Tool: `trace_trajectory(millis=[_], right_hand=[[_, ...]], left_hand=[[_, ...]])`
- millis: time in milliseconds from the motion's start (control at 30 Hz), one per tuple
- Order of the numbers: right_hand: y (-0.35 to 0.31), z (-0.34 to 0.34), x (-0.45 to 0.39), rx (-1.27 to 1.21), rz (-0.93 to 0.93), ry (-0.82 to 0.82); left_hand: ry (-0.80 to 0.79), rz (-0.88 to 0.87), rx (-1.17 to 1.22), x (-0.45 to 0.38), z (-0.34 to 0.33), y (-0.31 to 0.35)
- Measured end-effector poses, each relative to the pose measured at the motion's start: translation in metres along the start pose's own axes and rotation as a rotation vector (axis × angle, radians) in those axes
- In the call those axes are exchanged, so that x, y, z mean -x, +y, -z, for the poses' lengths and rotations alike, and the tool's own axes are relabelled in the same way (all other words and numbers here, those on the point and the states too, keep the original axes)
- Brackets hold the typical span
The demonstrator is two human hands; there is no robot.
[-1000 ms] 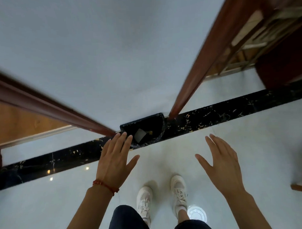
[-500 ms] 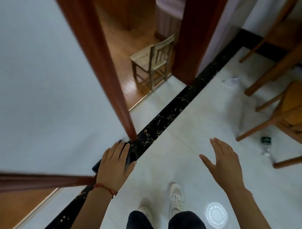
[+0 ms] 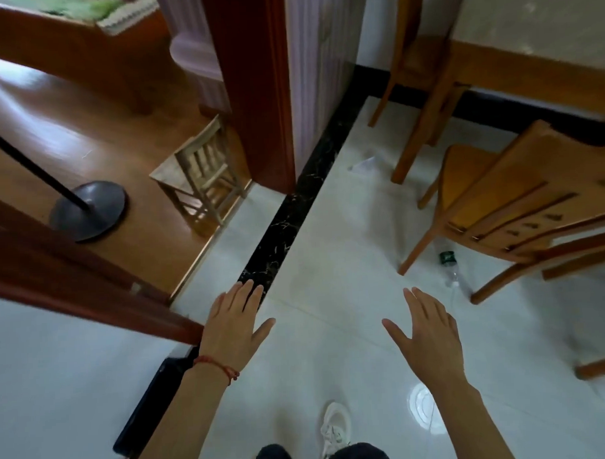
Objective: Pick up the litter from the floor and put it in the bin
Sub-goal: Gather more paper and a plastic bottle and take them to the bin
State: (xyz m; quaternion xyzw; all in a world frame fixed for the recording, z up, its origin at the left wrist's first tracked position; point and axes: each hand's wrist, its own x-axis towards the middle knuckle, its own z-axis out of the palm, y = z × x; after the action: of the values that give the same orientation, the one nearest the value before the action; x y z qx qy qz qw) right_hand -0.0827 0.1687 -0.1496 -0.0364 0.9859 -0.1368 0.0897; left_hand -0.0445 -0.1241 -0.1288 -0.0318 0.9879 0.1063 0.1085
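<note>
Both hands are held out over the white tiled floor, palms down, fingers spread wide and holding nothing. The left hand has a red string bracelet at the wrist and hangs above the near end of the black marble strip that runs along the wall's foot. The right hand is well apart from it, over bare tile. The litter lies ahead and to the right of both hands. A clear plastic bottle with a green label lies on its side on the floor, between the legs of a wooden chair, up and just to the right of the right hand's fingertips and not touching it. Farther off, a crumpled piece of pale paper or plastic rests on the tile near the black strip, beside the leg of a second chair pushed under the desk; what it is cannot be told for sure. The dark bin stands against the wall at the lower left, largely hidden behind the left forearm, its inside out of sight. A white shoe shows at the bottom edge. Through the doorway on the left are a small pale wooden chair and the round base of a stand on a wooden floor.
</note>
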Motion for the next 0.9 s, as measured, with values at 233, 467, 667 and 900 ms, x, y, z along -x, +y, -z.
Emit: trace_trajectory(millis=[233,467,667,900], right_hand=[[0.014,0.038,-0.083,-0.015,-0.007,0.029],[-0.001,0.056,-0.189,-0.077,-0.063,0.096],[-0.020,0.076,-0.292,-0.087,-0.158,0.127],[-0.018,0.104,-0.390,-0.137,-0.246,0.184]], left_hand=[[0.032,-0.067,-0.004,-0.092,0.038,0.043],[0.083,-0.131,-0.016,-0.217,0.072,0.042],[0.105,-0.224,-0.027,-0.344,0.106,0.029],[0.131,-0.332,-0.038,-0.472,0.135,0.049]])
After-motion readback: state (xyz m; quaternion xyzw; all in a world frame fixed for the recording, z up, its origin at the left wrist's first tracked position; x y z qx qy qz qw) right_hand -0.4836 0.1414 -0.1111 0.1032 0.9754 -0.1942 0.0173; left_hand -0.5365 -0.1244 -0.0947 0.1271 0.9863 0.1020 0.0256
